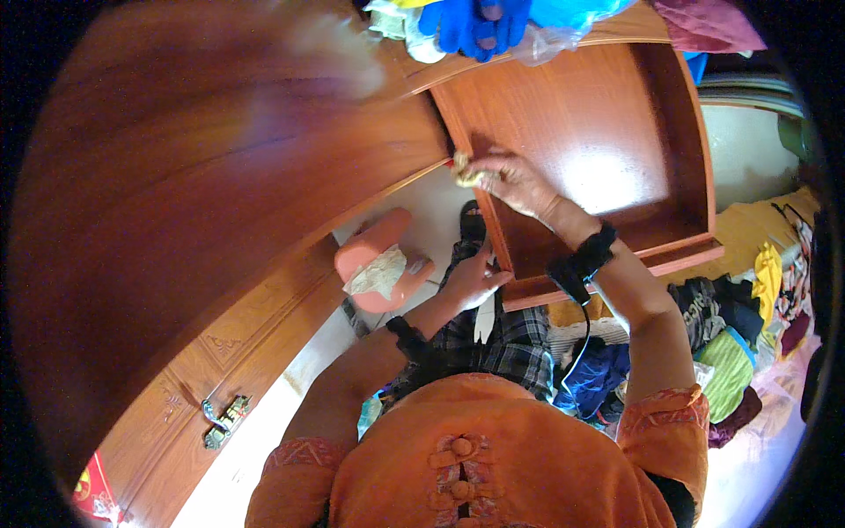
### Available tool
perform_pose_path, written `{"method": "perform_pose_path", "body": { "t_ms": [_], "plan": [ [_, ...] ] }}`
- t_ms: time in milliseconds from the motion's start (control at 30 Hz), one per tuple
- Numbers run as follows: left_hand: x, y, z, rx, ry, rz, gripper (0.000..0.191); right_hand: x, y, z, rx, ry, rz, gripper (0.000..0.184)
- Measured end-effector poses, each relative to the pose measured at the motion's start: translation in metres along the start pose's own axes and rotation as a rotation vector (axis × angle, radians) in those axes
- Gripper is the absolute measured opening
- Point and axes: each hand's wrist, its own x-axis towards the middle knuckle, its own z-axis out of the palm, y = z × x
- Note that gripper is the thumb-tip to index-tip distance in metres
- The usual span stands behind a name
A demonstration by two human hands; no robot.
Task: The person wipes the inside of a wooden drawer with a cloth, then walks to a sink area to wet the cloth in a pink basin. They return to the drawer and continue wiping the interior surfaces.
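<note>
A wooden drawer [587,119] is pulled out before me, with its inside facing up. My right hand [511,181] pinches a small yellowish crumpled cloth [466,171] against the drawer's left side wall, near a small red spot. Lower down, my left hand [472,277] holds the near left corner of the drawer, its fingers at the outer side and the thumb at the edge. A dark strap is on each wrist.
Left of the drawer stands a pink plastic stool [376,297] bearing a pale cloth [377,272]. A wooden door with a metal handle [226,421] is at lower left. Blue gloves [475,30] lie above the drawer, and piled clothes [726,369] lie at right.
</note>
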Motion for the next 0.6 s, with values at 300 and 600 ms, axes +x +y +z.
{"method": "perform_pose_path", "body": {
  "t_ms": [300,600],
  "plan": [
    [0.0,-0.009,0.001,0.016,-0.024,-0.075,0.076,-0.017,0.062,-0.088,0.218,0.962,0.236,0.026],
    [0.013,-0.005,-0.013,-0.305,0.021,-0.008,0.07,-0.034,0.088,-0.117,-0.164,1.193,0.293,0.023]
  ]
}}
